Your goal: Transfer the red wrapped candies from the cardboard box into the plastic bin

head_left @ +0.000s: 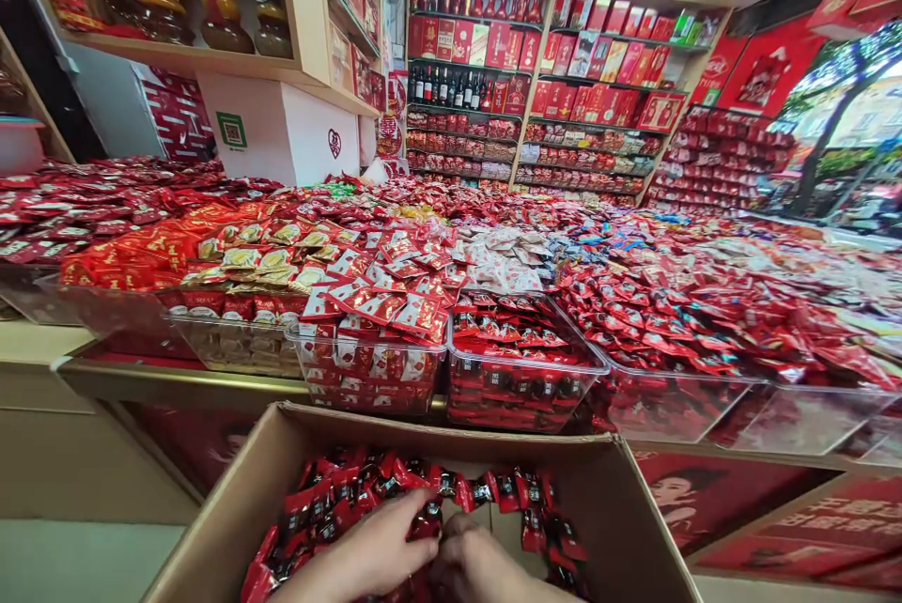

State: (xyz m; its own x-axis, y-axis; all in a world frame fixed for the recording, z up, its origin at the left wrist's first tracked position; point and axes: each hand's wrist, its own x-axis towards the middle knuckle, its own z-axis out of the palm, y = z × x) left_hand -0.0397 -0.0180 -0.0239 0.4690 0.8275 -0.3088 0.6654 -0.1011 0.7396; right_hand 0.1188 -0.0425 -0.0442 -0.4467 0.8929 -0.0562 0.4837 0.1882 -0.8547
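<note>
A brown cardboard box [655,518] stands in front of me. Inside it lie red and black wrapped candies [331,500], with part of the bare bottom showing at its centre. My left hand [377,547] reaches into the box, its thumb and forefinger closed around a wrapped candy [428,520]. Close beside it, my right hand [479,561] has its fingers curled; what they hold, if anything, is hidden. Just beyond the box, a clear plastic bin [525,363] contains similar red and black packets, the front ones standing in rows.
More clear bins [366,349] heaped with wrapped sweets line the counter on both sides. Behind them, a wooden shelf unit [539,68] carries bottles and red boxes. A display cabinet [303,11] juts out at upper left, above a white pillar [264,129].
</note>
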